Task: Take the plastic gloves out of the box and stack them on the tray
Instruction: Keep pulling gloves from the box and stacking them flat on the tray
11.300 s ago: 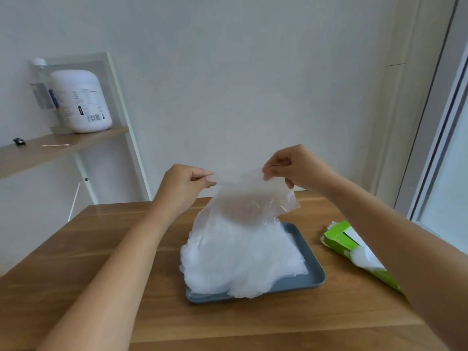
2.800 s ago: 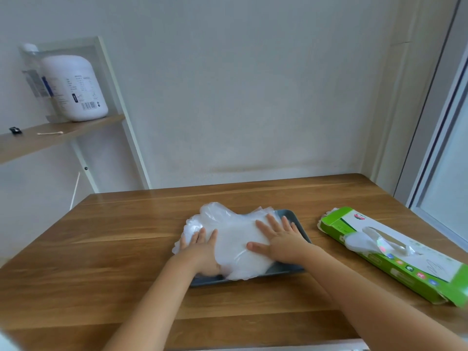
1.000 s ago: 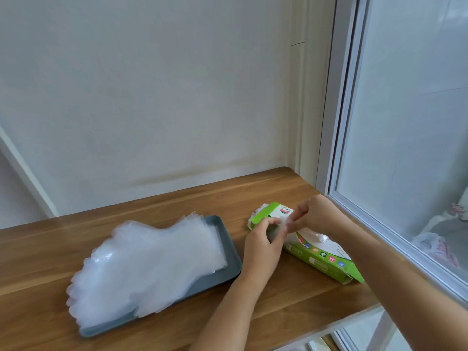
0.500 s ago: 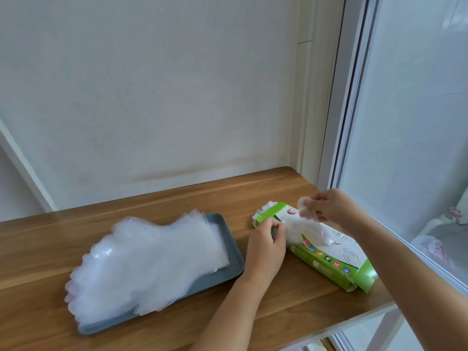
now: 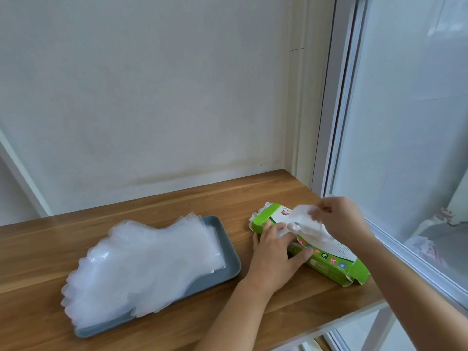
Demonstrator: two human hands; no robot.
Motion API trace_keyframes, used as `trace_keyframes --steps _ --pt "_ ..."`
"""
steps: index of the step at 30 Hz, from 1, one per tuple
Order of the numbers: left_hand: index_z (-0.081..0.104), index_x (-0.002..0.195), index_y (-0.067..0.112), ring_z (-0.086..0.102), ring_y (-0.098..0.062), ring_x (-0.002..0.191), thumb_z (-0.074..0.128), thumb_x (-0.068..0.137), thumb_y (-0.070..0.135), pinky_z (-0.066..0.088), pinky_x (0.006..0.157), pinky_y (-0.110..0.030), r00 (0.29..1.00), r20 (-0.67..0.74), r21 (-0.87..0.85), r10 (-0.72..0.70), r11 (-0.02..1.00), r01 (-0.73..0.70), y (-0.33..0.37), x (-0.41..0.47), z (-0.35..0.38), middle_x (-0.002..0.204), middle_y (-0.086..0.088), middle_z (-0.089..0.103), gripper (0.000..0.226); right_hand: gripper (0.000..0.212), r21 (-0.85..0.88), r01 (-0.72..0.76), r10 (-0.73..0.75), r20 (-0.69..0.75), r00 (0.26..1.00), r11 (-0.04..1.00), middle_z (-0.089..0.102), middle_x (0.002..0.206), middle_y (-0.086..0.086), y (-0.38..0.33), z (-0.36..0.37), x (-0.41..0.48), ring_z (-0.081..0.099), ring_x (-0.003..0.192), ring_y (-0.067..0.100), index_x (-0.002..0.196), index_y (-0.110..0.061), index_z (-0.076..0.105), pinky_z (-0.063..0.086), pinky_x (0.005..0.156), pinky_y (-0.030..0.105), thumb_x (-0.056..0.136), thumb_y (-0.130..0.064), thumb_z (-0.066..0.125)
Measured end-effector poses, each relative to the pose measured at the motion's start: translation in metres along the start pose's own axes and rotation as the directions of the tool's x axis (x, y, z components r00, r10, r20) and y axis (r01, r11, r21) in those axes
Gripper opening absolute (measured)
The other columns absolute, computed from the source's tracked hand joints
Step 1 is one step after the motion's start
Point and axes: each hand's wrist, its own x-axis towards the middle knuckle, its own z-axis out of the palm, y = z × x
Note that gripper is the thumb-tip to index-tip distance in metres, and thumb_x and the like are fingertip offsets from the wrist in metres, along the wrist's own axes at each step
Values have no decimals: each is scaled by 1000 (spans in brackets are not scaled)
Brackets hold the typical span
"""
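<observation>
head view: half a second ago the right grip pinched only a small tuft above the box. now a wider fold of glove is drawn up out of the slot, thumb and fingers clamped on its top edge. the left grip has slid from the box's near end onto its top and presses it down, fingers spread and straight, holding nothing. so i judge that one more glove is about halfway out, not yet free and not yet carried over.

count: one box on the bench, one grey tray just left of it, and one stack on the tray whose sheets are too sheer to number. one glove is in hand. a few more edges poke from the box's far end.
</observation>
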Motion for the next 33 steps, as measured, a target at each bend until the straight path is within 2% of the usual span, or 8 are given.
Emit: trace_keyframes --steps 5,8,12,17,20,24,28,33 --pt "58 126 27 3 -15 147 49 91 58 2 119 -50 999 4 11 -51 999 51 3 0 2 151 6 31 47 24 211 153 -98 -251 963 965 64 68 4 -25 -22 1 50 58 18 76 -4 61 36 50 21 94 -7 46" --pt "60 122 25 16 -11 144 52 92 53 12 119 -46 998 -59 -61 -11 998 7 2 -1 2 144 7 40 41 21 376 274 -159 -308 938 885 65 69 11 -48 -50 5 59 69 28 84 3 58 48 68 36 95 -6 43" --pt "48 128 33 40 11 120 48 93 42 36 107 -30 974 -208 -452 -91 892 -13 6 -8 -14 133 16 48 37 23 288 311 -301 -79 950 906 40 52 1 -75 -79 -3 35 54 18 70 2 50 28 54 31 91 -2 43" --pt "38 139 39 37 15 128 39 76 80 31 100 -14 916 -374 -675 -146 721 -161 27 -26 -43 137 32 43 75 48 -9 360 -351 200 915 933 40 38 -8 -95 -93 -20 33 37 8 53 -11 55 32 49 24 92 -39 57" --pt "43 129 42 49 17 114 47 65 88 39 87 -6 959 -282 -681 -21 709 -185 42 -40 -64 118 39 54 79 52 -137 377 -316 329 890 916 43 35 -5 -108 -92 -30 37 35 10 49 -18 60 39 55 26 89 -50 57" --pt "52 124 36 56 4 115 66 79 57 45 90 -11 986 -140 -667 91 727 -162 53 -51 -92 118 23 63 52 44 -172 486 -335 532 778 857 45 37 -5 -134 -87 -48 39 36 7 64 -20 67 38 54 16 95 -46 49" --pt "73 90 31 69 -15 96 74 83 22 53 91 -30 998 -60 -683 7 729 -46 37 -63 -120 96 2 74 12 33 -72 572 -404 636 658 817 48 42 -5 -157 -85 -53 36 38 5 79 -17 68 33 48 10 95 -41 52" --pt "77 78 19 60 1 68 70 84 31 43 72 -13 991 -2 -511 -132 852 113 -7 -93 -171 71 3 71 15 18 22 584 -472 613 633 811 63 57 -8 -170 -57 -25 51 50 2 68 -24 64 40 56 15 85 -25 71"
